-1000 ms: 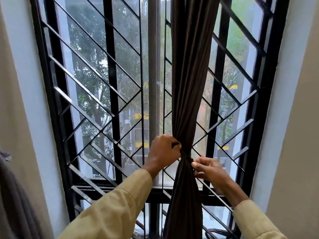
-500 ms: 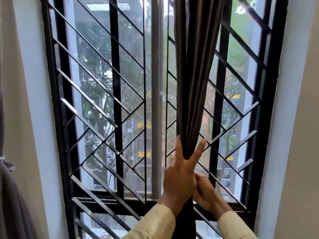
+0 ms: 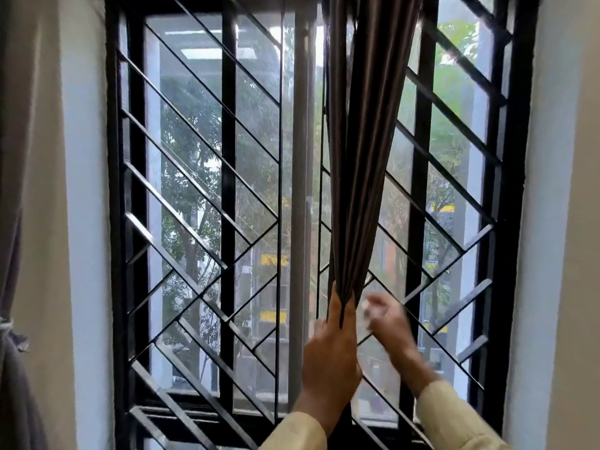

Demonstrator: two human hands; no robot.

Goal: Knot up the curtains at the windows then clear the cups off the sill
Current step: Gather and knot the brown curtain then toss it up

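Note:
A dark brown curtain (image 3: 363,151) hangs gathered into one bunch in front of the window, right of its middle. My left hand (image 3: 331,349) grips the bunch from the front, fingers pointing up, and hides the cloth below it. My right hand (image 3: 386,319) is blurred, just right of the curtain and apart from it, fingers spread, holding nothing. Neither cups nor the sill appear in the head view.
A black metal window grille (image 3: 227,196) with diagonal bars stands close behind the curtain. White wall reveals (image 3: 545,222) frame the window on both sides. Another tied grey curtain (image 3: 13,352) hangs at the far left edge.
The view has tilted upward and both hands have risen along the curtain. My right hand has come off the cloth and swung out to the right; my left hand keeps its grip.

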